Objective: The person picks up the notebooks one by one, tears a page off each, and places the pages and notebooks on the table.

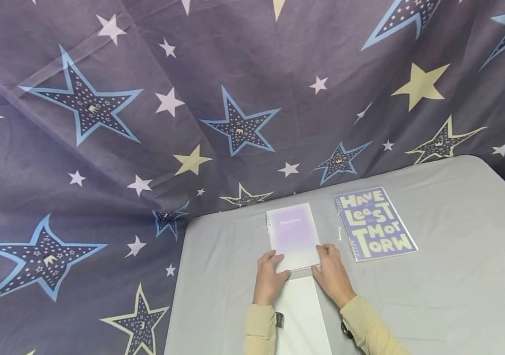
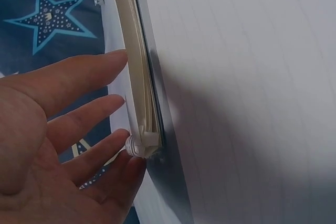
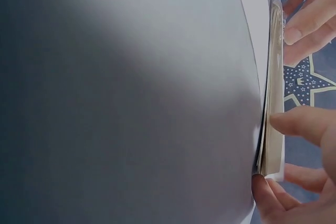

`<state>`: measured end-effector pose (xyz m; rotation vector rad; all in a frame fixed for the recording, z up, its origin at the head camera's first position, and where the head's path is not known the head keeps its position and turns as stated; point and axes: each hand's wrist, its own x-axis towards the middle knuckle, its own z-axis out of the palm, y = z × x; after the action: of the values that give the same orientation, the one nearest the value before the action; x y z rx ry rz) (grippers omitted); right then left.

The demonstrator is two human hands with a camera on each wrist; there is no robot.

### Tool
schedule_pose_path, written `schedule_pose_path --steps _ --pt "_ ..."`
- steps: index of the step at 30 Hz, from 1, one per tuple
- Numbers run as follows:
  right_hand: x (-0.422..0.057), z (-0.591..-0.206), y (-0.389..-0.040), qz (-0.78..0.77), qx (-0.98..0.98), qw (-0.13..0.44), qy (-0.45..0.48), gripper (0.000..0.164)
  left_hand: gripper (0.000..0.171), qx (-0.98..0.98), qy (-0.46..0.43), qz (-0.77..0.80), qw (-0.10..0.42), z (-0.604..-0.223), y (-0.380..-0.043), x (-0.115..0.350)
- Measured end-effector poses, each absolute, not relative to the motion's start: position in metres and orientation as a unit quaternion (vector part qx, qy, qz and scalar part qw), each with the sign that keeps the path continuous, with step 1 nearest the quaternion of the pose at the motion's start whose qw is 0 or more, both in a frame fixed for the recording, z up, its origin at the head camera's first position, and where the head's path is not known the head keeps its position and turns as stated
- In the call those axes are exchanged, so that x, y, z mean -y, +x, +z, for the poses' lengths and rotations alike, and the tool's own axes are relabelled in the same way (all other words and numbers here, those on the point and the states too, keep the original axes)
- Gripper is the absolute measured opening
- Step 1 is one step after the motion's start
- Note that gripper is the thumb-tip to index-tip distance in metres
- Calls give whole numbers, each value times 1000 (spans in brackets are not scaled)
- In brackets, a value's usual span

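Lilac notebook [image 1: 294, 234] lies between my curled fingers, its near corners gripped by left hand [image 1: 269, 277] and right hand [image 1: 333, 272], thumbs at the near edge, presumably to square it beyond the white flat item [image 1: 302, 318] between my wrists.

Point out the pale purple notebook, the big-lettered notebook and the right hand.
Pale purple notebook [image 1: 296, 237]: head view, middle of the front cover.
Big-lettered notebook [image 1: 376, 225]: head view, middle of the front cover.
Right hand [image 1: 334, 276]: head view, back of the hand.
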<state>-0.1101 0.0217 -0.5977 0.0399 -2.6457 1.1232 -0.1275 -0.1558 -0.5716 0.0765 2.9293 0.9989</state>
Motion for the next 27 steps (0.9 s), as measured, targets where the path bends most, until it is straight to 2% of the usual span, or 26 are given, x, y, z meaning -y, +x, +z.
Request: schedule_pose_path --steps 14,27 --pt "-37 -592 -113 387 910 149 22 47 44 -949 37 313 5 -567 -127 145" --pt "-81 -578 -114 383 908 171 9 43 40 -938 96 332 10 -564 -130 104"
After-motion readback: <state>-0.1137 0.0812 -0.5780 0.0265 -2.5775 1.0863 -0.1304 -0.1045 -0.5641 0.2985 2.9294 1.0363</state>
